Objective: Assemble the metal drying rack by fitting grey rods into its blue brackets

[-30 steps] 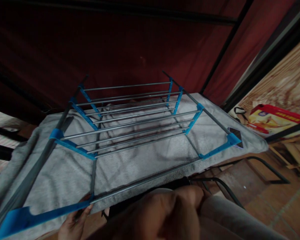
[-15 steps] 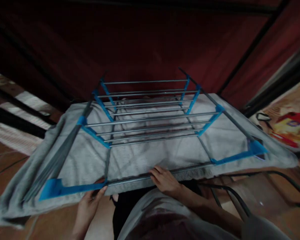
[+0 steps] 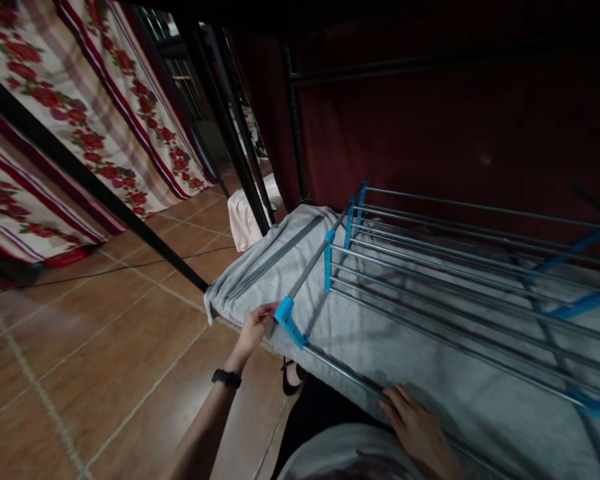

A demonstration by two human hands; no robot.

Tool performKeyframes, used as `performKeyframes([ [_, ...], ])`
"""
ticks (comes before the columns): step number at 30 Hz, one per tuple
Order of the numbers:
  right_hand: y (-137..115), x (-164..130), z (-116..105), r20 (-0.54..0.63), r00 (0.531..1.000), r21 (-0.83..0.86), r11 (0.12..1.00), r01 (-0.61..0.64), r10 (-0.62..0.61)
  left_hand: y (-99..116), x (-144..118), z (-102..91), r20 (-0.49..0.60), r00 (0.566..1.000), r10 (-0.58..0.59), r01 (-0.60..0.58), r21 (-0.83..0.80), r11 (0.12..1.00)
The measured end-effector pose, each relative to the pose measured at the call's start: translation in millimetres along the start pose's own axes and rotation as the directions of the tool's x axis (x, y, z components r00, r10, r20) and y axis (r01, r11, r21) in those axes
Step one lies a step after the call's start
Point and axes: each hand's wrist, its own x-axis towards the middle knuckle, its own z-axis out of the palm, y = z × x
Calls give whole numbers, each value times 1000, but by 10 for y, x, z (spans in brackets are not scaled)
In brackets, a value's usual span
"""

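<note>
A clothes drying rack [image 3: 430, 317] of grey metal rods with blue plastic joints rests on a bed-like surface under a grey blanket [image 3: 375, 363]. My left hand [image 3: 253, 330], with a black band at the wrist, is beside the rack's near left blue corner piece [image 3: 287, 317]. Its fingers are pinched together at that corner; their tips are partly hidden, so what they hold cannot be made out. My right hand [image 3: 417, 423] lies over the rack's near rod [image 3: 347, 373], fingers curled on it. The rack's right end runs out of view.
Two loose grey rods [image 3: 275, 257] lie on the blanket at left. Black metal posts [image 3: 235, 127] and a slanting black bar [image 3: 145, 230] frame the left side. Beyond are a tiled floor [image 3: 130, 347], a thin cable and a floral curtain [image 3: 95, 120]. A dark red panel [image 3: 405, 127] stands behind.
The view has swung left, bringing the floor and curtain in. My left hand has moved from the corner piece's inner end to its outer corner. My right hand stays on the near rod.
</note>
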Motion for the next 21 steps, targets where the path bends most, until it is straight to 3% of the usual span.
performKeyframes([
  [3, 11, 27, 14, 0, 1000, 2, 1000, -1, 1, -96, 334, -158, -301, 952, 49, 54, 322, 945],
  [6, 11, 53, 14, 18, 1000, -2, 1000, -10, 10, -160, 576, -241, -392, 915, 92, 161, 564, 810],
  [9, 11, 66, 19, 52, 998, -3, 1000, -26, 26, -205, 679, -262, -394, 915, 81, 214, 647, 732],
  [15, -67, 91, -50, 100, 993, -11, 998, -64, 65, -253, 712, -259, -309, 948, 74, 248, 865, 437],
  [21, -167, 119, -188, 162, 984, 2, 997, -74, 73, -201, 747, -289, -209, 975, 78, 174, 932, 316],
])
